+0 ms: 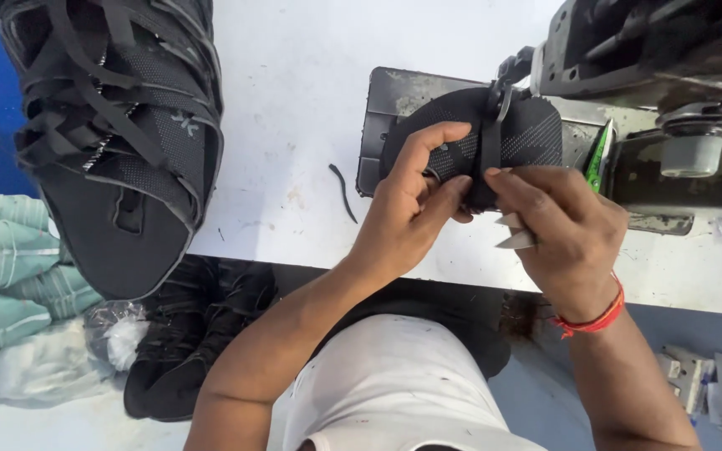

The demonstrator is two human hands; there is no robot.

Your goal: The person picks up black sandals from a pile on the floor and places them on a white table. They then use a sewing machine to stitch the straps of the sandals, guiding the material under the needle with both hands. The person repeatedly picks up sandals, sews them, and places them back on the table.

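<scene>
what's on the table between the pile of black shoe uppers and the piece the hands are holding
In the head view, only a short black thread scrap lies on the white table between the pile and the held upper.

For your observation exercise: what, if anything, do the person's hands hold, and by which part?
Both the left hand and the right hand grip the near edge of a black knitted fabric shoe upper beside its black strap.
</scene>
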